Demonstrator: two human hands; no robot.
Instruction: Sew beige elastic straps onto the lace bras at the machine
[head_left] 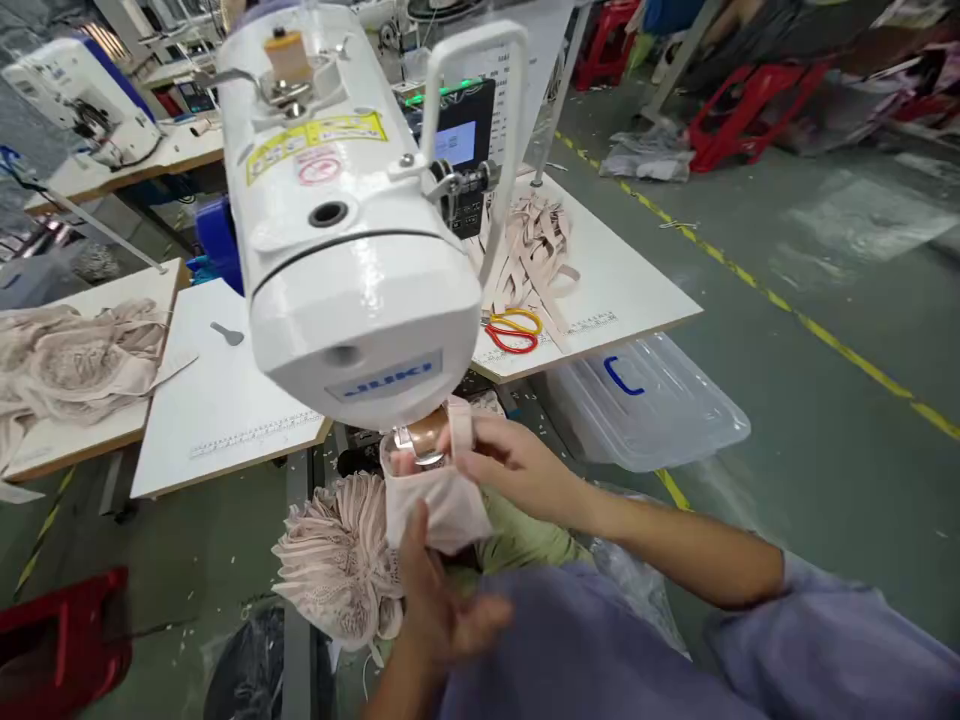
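While the left hand (442, 615) blurred at the cloth's lower edge, its thumb lay against the front; whether its grip pinched could not be told. Far left, lacy garments (82, 360) lay heaped on a surface (217, 375) section; a bunch of gathered lace (341, 560) sat just left of the hands. The pale pink cloth (439, 510) was at the sewing machine (360, 300), right under its head, opening upward around a metal part (429, 459). Right hand (525, 465): grip pinching the cloth's upper band. Farther right, scissors (513, 330) lay beside loose straps (532, 250).

Risks, as judged: uneven pull between the hands could have skewed the edge; a slack fold could have been caught under the head. Fingertips worked close in, so a slip might have nicked one. The gathered lace, so near, could have snagged.
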